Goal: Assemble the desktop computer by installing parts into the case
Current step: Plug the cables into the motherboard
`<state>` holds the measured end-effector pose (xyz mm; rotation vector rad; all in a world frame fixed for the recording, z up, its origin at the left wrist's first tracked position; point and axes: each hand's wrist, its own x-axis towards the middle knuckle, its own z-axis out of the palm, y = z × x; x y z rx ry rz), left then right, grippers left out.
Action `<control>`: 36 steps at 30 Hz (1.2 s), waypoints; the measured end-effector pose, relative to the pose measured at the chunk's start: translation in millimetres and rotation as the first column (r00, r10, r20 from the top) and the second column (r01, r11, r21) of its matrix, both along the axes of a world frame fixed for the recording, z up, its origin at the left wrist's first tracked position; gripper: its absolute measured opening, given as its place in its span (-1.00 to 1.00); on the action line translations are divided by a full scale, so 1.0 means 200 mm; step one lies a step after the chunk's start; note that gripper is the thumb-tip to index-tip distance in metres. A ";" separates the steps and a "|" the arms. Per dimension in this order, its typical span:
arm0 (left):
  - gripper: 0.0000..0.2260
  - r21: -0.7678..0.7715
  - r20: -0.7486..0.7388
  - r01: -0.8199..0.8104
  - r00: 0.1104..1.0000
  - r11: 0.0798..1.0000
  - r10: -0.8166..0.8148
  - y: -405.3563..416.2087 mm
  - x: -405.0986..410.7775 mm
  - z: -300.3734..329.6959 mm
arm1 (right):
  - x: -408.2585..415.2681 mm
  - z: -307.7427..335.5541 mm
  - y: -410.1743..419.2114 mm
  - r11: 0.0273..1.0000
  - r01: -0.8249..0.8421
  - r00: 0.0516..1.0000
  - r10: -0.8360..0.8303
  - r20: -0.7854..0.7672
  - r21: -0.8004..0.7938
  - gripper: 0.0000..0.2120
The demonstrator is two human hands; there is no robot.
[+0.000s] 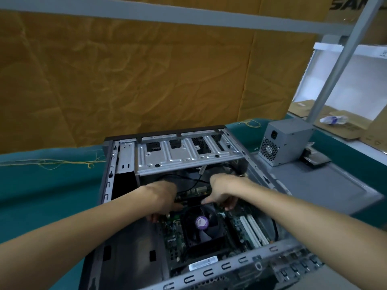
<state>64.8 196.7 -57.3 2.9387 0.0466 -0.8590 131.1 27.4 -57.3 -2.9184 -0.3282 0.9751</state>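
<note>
The motherboard (209,233) sits inside the case (109,174), both hands (163,197) (224,191) gripping its far edge; the power supply (287,141) waits on the bench (52,185), uninstalled.

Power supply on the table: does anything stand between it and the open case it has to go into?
Nothing visible does. The power supply stands right of the case on a grey panel, apart from both hands. Left hand and right hand are inside, on the motherboard.

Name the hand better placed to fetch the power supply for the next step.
Right, probably. The power supply stands outside the case on the right side, nearer the right hand; the left hand would have to cross over.
</note>
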 end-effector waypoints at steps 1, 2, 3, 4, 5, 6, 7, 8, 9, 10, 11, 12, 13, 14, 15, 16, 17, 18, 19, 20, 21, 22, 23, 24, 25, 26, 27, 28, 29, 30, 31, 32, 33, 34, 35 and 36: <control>-0.61 0.042 0.108 0.057 0.992 0.997 -0.061 -0.01 -0.01 0.03 | -0.03 0.03 -0.03 0.997 -0.070 0.991 0.069 0.113 0.012 -0.59; -0.64 0.065 0.224 0.101 0.968 0.993 -0.113 -0.02 -0.03 0.06 | -0.06 0.06 -0.07 0.990 -0.132 0.967 0.119 0.226 0.042 -0.65; -0.65 0.063 0.340 0.134 0.929 0.989 -0.147 -0.03 -0.03 0.09 | -0.08 0.09 -0.12 0.977 -0.180 0.934 0.133 0.331 0.116 -0.68; -0.66 0.036 0.460 0.167 0.873 0.985 -0.164 -0.05 -0.04 0.12 | -0.10 0.12 -0.18 0.950 -0.211 0.905 0.100 0.414 0.232 -0.72; -0.67 -0.002 0.577 0.197 0.801 0.980 -0.160 -0.08 -0.05 0.14 | -0.12 0.15 -0.25 0.905 -0.228 0.875 0.029 0.483 0.358 -0.75; -0.68 -0.042 0.685 0.227 0.715 0.973 -0.137 -0.12 -0.05 0.16 | -0.13 0.19 -0.33 0.845 -0.242 0.838 -0.067 0.542 0.478 -0.77; -0.70 -0.089 0.769 0.253 0.632 0.963 -0.096 -0.16 -0.05 0.17 | -0.14 0.21 -0.41 0.775 -0.260 0.792 -0.170 0.587 0.576 -0.77; -0.74 -0.141 0.825 0.280 0.563 0.950 -0.044 -0.21 -0.04 0.18 | -0.13 0.23 -0.49 0.711 -0.276 0.740 -0.272 0.615 0.646 -0.76; -0.82 -0.172 0.852 0.297 0.524 0.939 -0.010 -0.24 -0.01 0.19 | -0.12 0.23 -0.56 0.667 -0.277 0.688 -0.365 0.628 0.691 -0.76; -0.87 -0.172 0.853 0.298 0.522 0.939 -0.010 -0.27 0.03 0.18 | -0.09 0.22 -0.63 0.647 -0.260 0.648 -0.433 0.626 0.717 -0.79; -0.81 -0.142 0.822 0.268 0.568 0.953 -0.037 -0.31 0.07 0.17 | -0.05 0.20 -0.68 0.659 -0.213 0.639 -0.464 0.613 0.721 -0.84; -0.71 -0.095 0.774 0.232 0.629 0.968 -0.075 -0.34 0.11 0.16 | -0.01 0.17 -0.72 0.716 -0.133 0.666 -0.448 0.597 0.686 -0.86; -0.64 -0.057 0.729 0.190 0.679 0.980 -0.089 -0.37 0.15 0.14 | 0.03 0.13 -0.76 0.802 -0.030 0.718 -0.398 0.571 0.597 -0.75; -0.60 -0.022 0.712 0.156 0.696 0.988 -0.094 -0.39 0.17 0.11 | 0.08 0.07 -0.80 0.878 0.062 0.778 -0.341 0.528 0.475 -0.62; -0.57 0.020 0.717 0.133 0.689 0.991 -0.107 -0.40 0.18 0.08 | 0.11 0.01 -0.84 0.925 0.135 0.814 -0.307 0.493 0.355 -0.55; -0.56 0.062 0.741 0.121 0.660 0.991 -0.127 -0.41 0.19 0.06 | 0.14 -0.04 -0.89 0.946 0.188 0.824 -0.298 0.482 0.263 -0.52; -0.55 0.089 0.759 0.113 0.635 0.990 -0.141 -0.41 0.18 0.05 | 0.17 -0.08 -0.93 0.951 0.223 0.826 -0.301 0.476 0.214 -0.53; -0.54 0.108 0.765 0.105 0.626 0.989 -0.150 -0.41 0.18 0.04 | 0.20 -0.13 -0.96 0.949 0.239 0.831 -0.310 0.462 0.207 -0.56; -0.54 0.127 0.761 0.099 0.629 0.987 -0.161 -0.41 0.17 0.04 | 0.22 -0.17 -0.99 0.943 0.242 0.842 -0.321 0.434 0.229 -0.60; -0.54 0.145 0.754 0.100 0.633 0.984 -0.175 -0.41 0.17 0.04 | 0.25 -0.20 -1.01 0.938 0.233 0.854 -0.324 0.406 0.258 -0.63; -0.54 0.149 0.749 0.099 0.638 0.984 -0.178 -0.41 0.17 0.04 | 0.27 -0.24 -1.02 0.935 0.223 0.865 -0.320 0.387 0.275 -0.64; -0.54 0.136 0.745 0.095 0.646 0.986 -0.165 -0.41 0.17 0.04 | 0.29 -0.26 -1.02 0.938 0.210 0.871 -0.308 0.383 0.277 -0.64; -0.53 0.099 0.744 0.091 0.655 0.991 -0.134 -0.43 0.18 0.05 | 0.31 -0.28 -1.03 0.945 0.186 0.875 -0.285 0.393 0.270 -0.65; -0.51 0.031 0.743 0.085 0.664 0.996 -0.080 -0.45 0.19 0.07 | 0.32 -0.30 -1.03 0.955 0.155 0.878 -0.251 0.408 0.254 -0.68; -0.48 -0.051 0.741 0.072 0.671 0.996 -0.010 -0.48 0.20 0.08 | 0.33 -0.31 -1.03 0.964 0.118 0.878 -0.213 0.428 0.237 -0.72; -0.45 -0.112 0.736 0.053 0.675 0.992 0.047 -0.52 0.22 0.09 | 0.34 -0.32 -1.04 0.972 0.081 0.877 -0.175 0.447 0.221 -0.77; -0.45 -0.135 0.730 0.028 0.679 0.991 0.080 -0.56 0.24 0.10 | 0.34 -0.32 -1.05 0.976 0.049 0.875 -0.146 0.462 0.214 -0.84; -0.47 -0.116 0.729 0.004 0.680 0.993 0.082 -0.59 0.26 0.09 | 0.35 -0.33 -1.06 0.977 0.021 0.874 -0.121 0.471 0.212 -0.89; -0.49 -0.070 0.732 -0.014 0.679 0.997 0.061 -0.62 0.28 0.08 | 0.36 -0.32 -1.07 0.976 0.003 0.870 -0.111 0.480 0.220 -0.89; -0.50 -0.027 0.736 -0.025 0.676 0.999 0.037 -0.63 0.29 0.07 | 0.38 -0.30 -1.08 0.973 -0.006 0.857 -0.115 0.503 0.233 -0.83; -0.49 -0.007 0.742 -0.031 0.670 1.000 0.026 -0.64 0.30 0.06 | 0.41 -0.27 -1.09 0.971 -0.022 0.826 -0.116 0.551 0.238 -0.79; -0.48 0.000 0.752 -0.037 0.659 0.999 0.025 -0.64 0.30 0.05 | 0.45 -0.22 -1.11 0.969 -0.055 0.776 -0.109 0.621 0.240 -0.78; -0.47 0.003 0.761 -0.042 0.648 0.999 0.025 -0.63 0.31 0.04 | 0.51 -0.17 -1.12 0.965 -0.100 0.715 -0.100 0.692 0.243 -0.80; -0.46 0.008 0.767 -0.045 0.641 0.999 0.023 -0.62 0.31 0.04 | 0.56 -0.10 -1.13 0.957 -0.147 0.661 -0.093 0.745 0.249 -0.82; -0.45 0.013 0.770 -0.046 0.637 0.999 0.019 -0.62 0.31 0.04 | 0.62 -0.03 -1.14 0.947 -0.196 0.618 -0.081 0.782 0.253 -0.82; -0.44 0.021 0.775 -0.041 0.632 0.999 0.010 -0.61 0.31 0.03 | 0.68 0.04 -1.15 0.939 -0.239 0.590 -0.063 0.805 0.249 -0.82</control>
